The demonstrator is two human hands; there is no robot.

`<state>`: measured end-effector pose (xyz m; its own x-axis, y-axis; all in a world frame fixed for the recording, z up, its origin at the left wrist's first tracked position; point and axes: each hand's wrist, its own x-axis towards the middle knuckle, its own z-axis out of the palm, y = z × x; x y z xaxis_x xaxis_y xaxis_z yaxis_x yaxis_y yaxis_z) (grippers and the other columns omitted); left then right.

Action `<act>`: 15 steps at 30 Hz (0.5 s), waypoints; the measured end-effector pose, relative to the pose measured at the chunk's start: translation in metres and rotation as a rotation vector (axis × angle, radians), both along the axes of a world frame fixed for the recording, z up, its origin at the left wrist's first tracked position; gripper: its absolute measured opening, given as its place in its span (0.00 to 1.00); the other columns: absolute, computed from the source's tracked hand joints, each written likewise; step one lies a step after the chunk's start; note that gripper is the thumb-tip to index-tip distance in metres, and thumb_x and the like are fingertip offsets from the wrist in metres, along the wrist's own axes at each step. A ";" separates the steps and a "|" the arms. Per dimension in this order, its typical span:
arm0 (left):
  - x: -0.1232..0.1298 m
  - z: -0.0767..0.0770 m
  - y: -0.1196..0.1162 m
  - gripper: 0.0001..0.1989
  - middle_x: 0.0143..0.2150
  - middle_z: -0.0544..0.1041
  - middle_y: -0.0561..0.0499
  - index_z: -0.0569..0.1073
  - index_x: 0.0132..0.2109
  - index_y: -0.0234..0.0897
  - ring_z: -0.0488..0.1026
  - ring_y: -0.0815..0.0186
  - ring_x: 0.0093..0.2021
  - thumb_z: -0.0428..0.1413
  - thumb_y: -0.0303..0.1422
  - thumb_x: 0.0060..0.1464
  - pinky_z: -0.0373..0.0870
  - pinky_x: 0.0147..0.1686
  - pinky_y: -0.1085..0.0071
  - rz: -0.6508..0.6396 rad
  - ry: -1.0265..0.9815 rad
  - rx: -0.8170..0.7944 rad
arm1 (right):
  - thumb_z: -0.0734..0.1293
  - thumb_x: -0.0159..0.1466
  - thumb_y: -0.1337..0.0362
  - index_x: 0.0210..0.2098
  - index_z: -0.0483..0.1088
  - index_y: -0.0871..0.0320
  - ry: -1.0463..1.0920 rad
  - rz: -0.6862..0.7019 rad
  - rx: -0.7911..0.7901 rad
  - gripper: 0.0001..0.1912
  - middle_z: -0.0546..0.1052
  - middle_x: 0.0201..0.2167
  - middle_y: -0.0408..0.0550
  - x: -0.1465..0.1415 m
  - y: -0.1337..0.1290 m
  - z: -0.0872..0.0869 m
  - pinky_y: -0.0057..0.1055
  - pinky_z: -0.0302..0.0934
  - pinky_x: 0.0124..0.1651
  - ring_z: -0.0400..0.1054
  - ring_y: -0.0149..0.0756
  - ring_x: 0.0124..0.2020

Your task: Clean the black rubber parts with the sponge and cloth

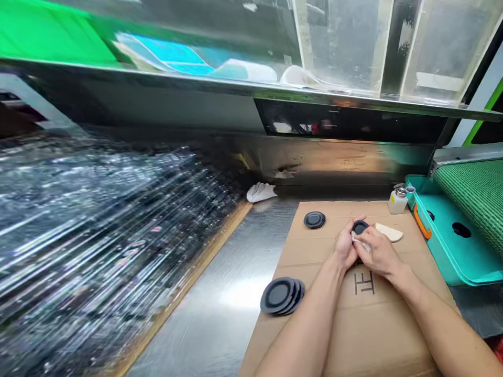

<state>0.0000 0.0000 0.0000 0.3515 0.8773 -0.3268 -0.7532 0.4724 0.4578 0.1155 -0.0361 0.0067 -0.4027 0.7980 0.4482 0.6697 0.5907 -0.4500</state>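
Above the cardboard sheet (314,256), my left hand (345,244) holds a round black disc (360,226). My right hand (376,250) is closed on a small white cloth (364,244), which touches the near edge of that disc. Other black discs lie on the cardboard: a small stack (314,220) beyond my left hand and a fanned stack (278,296) left of my left forearm. A cream half-round pad (389,232) lies just beyond my right hand.
A white pump bottle (397,200) stands at the cardboard's far right corner. Right of it are a teal tray (444,251) and a green conveyor belt (475,191). A crumpled white glove (261,192) lies on the metal table (220,293). Plastic-wrapped material fills the left.
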 end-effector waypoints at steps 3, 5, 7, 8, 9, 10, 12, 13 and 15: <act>0.000 0.000 -0.002 0.19 0.40 0.81 0.42 0.75 0.52 0.34 0.80 0.58 0.42 0.45 0.40 0.69 0.75 0.49 0.59 0.034 -0.056 0.044 | 0.64 0.67 0.67 0.39 0.76 0.56 -0.027 -0.108 0.051 0.08 0.73 0.36 0.48 0.001 0.002 0.001 0.31 0.61 0.41 0.68 0.37 0.38; 0.000 -0.001 -0.001 0.19 0.40 0.81 0.42 0.76 0.50 0.34 0.80 0.59 0.43 0.45 0.39 0.69 0.74 0.50 0.60 0.054 -0.087 0.057 | 0.63 0.68 0.67 0.40 0.75 0.55 -0.032 -0.165 0.078 0.09 0.73 0.37 0.49 -0.001 0.003 0.002 0.30 0.61 0.41 0.68 0.37 0.39; 0.000 -0.002 0.000 0.19 0.40 0.80 0.43 0.76 0.48 0.34 0.79 0.59 0.44 0.44 0.39 0.69 0.74 0.51 0.60 0.064 -0.097 0.044 | 0.62 0.68 0.67 0.41 0.75 0.55 -0.043 -0.166 0.083 0.09 0.73 0.37 0.49 -0.002 0.004 0.002 0.30 0.62 0.41 0.68 0.37 0.39; -0.001 -0.002 0.001 0.19 0.40 0.80 0.42 0.76 0.48 0.34 0.79 0.58 0.44 0.44 0.40 0.69 0.74 0.51 0.59 0.067 -0.094 0.028 | 0.62 0.68 0.67 0.41 0.75 0.55 -0.063 -0.145 0.072 0.09 0.73 0.37 0.48 -0.002 0.005 0.002 0.29 0.61 0.40 0.68 0.37 0.39; -0.002 -0.002 0.002 0.19 0.40 0.80 0.42 0.76 0.47 0.34 0.79 0.58 0.44 0.44 0.40 0.69 0.74 0.51 0.58 0.070 -0.090 0.012 | 0.63 0.67 0.67 0.40 0.75 0.54 -0.090 -0.128 0.059 0.08 0.73 0.38 0.48 -0.001 0.005 0.001 0.29 0.61 0.39 0.68 0.36 0.38; -0.003 -0.003 0.003 0.19 0.39 0.80 0.42 0.76 0.46 0.34 0.79 0.58 0.43 0.44 0.40 0.69 0.74 0.50 0.58 0.076 -0.086 0.001 | 0.63 0.66 0.68 0.40 0.75 0.54 -0.118 -0.127 0.044 0.08 0.73 0.37 0.47 0.001 0.006 0.001 0.29 0.60 0.38 0.68 0.36 0.38; -0.005 -0.003 0.005 0.19 0.39 0.80 0.41 0.75 0.45 0.34 0.79 0.59 0.40 0.43 0.40 0.70 0.75 0.48 0.58 0.086 -0.088 -0.001 | 0.64 0.66 0.68 0.39 0.75 0.54 -0.144 -0.177 0.022 0.08 0.73 0.36 0.47 0.009 0.008 0.001 0.29 0.60 0.37 0.68 0.36 0.37; -0.006 -0.004 0.006 0.19 0.39 0.80 0.41 0.75 0.45 0.33 0.79 0.60 0.39 0.43 0.40 0.70 0.75 0.47 0.58 0.089 -0.093 0.003 | 0.64 0.66 0.68 0.39 0.75 0.55 -0.132 -0.215 0.020 0.08 0.73 0.36 0.47 0.013 0.009 0.001 0.29 0.60 0.37 0.69 0.36 0.36; -0.007 -0.004 0.007 0.20 0.40 0.80 0.41 0.74 0.45 0.33 0.79 0.60 0.39 0.41 0.40 0.71 0.76 0.47 0.58 0.098 -0.110 0.013 | 0.63 0.68 0.66 0.40 0.76 0.55 -0.064 -0.273 0.039 0.09 0.73 0.35 0.47 0.022 0.012 0.003 0.29 0.60 0.39 0.69 0.36 0.36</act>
